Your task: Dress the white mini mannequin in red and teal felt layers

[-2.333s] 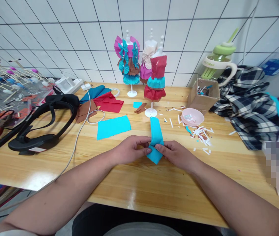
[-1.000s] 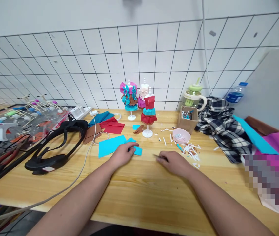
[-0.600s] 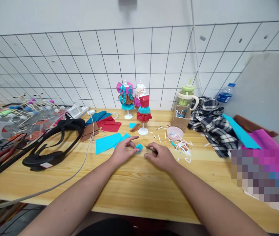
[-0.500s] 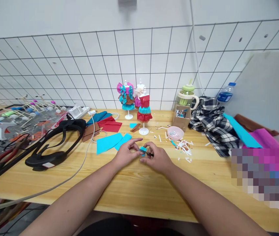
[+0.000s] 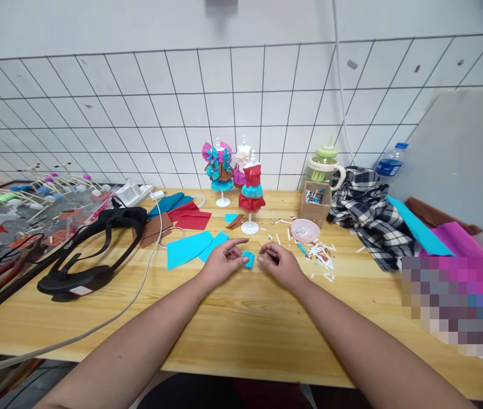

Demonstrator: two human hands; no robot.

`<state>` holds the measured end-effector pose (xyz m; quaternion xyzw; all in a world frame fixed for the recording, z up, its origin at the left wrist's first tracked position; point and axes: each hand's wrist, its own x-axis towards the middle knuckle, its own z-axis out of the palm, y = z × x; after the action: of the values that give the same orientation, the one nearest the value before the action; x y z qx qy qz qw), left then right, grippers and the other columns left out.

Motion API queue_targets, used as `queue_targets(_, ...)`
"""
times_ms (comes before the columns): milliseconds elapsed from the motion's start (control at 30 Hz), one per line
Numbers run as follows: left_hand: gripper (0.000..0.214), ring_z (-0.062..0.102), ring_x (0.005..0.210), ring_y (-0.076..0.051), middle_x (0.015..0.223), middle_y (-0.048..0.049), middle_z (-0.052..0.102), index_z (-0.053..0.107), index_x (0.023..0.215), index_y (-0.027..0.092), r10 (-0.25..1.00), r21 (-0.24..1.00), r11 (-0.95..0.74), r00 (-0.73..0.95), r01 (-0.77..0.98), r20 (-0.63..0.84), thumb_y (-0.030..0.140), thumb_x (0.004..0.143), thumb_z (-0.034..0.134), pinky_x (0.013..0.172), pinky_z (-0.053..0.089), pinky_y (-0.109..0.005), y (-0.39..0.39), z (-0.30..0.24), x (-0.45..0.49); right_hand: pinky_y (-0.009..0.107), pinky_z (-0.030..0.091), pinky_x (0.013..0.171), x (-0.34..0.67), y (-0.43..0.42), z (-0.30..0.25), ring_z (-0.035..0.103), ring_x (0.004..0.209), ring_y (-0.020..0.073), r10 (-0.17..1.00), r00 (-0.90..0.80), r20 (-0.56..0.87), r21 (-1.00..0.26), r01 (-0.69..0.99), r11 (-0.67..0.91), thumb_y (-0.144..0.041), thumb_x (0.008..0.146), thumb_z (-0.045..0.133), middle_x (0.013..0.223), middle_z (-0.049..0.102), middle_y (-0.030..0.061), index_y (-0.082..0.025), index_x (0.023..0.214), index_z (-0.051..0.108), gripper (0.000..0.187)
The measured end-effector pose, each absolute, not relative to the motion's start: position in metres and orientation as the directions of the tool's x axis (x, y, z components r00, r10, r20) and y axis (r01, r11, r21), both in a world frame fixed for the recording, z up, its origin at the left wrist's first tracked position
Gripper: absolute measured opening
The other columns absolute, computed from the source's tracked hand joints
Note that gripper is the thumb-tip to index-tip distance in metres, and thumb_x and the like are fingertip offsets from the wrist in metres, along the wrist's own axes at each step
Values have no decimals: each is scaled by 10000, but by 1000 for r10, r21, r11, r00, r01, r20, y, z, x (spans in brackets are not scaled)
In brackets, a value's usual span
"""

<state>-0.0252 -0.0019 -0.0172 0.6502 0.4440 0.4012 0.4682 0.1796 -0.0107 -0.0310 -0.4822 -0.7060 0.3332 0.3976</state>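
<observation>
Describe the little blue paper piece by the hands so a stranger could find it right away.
Start at the three dressed mannequins at the back of the wooden table and come straight toward the near edge. There the left hand pinches a small blue paper piece, with the right hand just beside it. It is far smaller than the flat blue sheets lying to its left.
</observation>
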Motion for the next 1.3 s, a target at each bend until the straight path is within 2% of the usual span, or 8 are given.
queue_targets(100, 572, 550, 646, -117, 734, -2, 595, 590, 1220, 145, 935, 969, -165, 340, 182, 96, 351, 709, 741, 629, 437, -244, -6, -18, -19, 225, 284, 519, 176, -16, -29, 367, 506, 109, 940, -283, 193, -841, 446, 307, -420, 726, 687, 525, 378, -94, -218, 907, 594, 286)
queue_targets(233, 526, 561, 665, -119, 735, 0, 589, 614, 1192, 154, 934, 968, -169, 343, 185, 97, 363, 724, 736, 651, 449, -250, -10, -18, -19, 231, 307, 557, 176, -14, -25, 426, 567, 117, 941, -295, 168, -842, 453, 293, -370, 785, 613, 595, 480, -59, -201, 808, 611, 170)
queue_targets(467, 605, 528, 601, -100, 665, 32, 553, 589, 1206, 134, 966, 987, -106, 248, 120, 74, 399, 689, 759, 584, 405, -223, -4, -16, -35, 239, 352, 594, 180, -11, -30, 466, 616, 126, 939, -305, 161, -870, 404, 281, -385, 832, 545, 663, 531, -32, -188, 827, 593, 203)
queue_targets(667, 568, 510, 564, -105, 599, 43, 542, 620, 1140, 124, 962, 993, -80, 268, 88, 54, 406, 669, 767, 572, 402, -234, -7, -4, -22, 238, 310, 543, 171, -9, -21, 386, 558, 116, 924, -356, 140, -925, 285, 250, -501, 728, 681, 584, 397, -76, -184, 1029, 584, 448)
queue_targets(767, 579, 508, 571, -99, 610, 42, 547, 613, 1160, 132, 947, 994, -67, 318, 89, 35, 402, 672, 771, 578, 394, -228, -5, 19, -16, 236, 305, 535, 167, -2, -1, 372, 558, 112, 921, -382, 82, -947, 260, 191, -513, 685, 709, 579, 378, -77, -185, 976, 606, 450)
queue_targets(867, 617, 526, 602, -105, 637, 37, 561, 574, 1234, 156, 950, 996, -66, 308, 66, 42, 399, 698, 760, 613, 401, -235, -3, 37, -14, 238, 294, 510, 164, 1, 7, 363, 535, 108, 953, -303, 15, -970, 226, 87, -528, 691, 692, 569, 390, -67, -188, 863, 620, 388)
queue_targets(1133, 613, 535, 666, -113, 702, 24, 566, 537, 1274, 158, 981, 1000, 0, 196, -24, 5, 408, 745, 719, 669, 419, -230, 5, -1, -39, 233, 268, 448, 162, -5, -27, 343, 507, 101, 992, -125, 20, -996, 88, 31, -542, 772, 579, 663, 456, -35, -209, 904, 511, 365)
queue_targets(1300, 445, 612, 800, -184, 843, -39, 662, 624, 1186, 192, 972, 988, -32, 234, 151, -4, 451, 825, 594, 793, 474, -314, 6, -4, -48, 232, 264, 429, 164, -8, -19, 309, 467, 88, 988, -144, 61, -998, -16, 59, -559, 831, 504, 715, 497, -32, -238, 931, 434, 343)
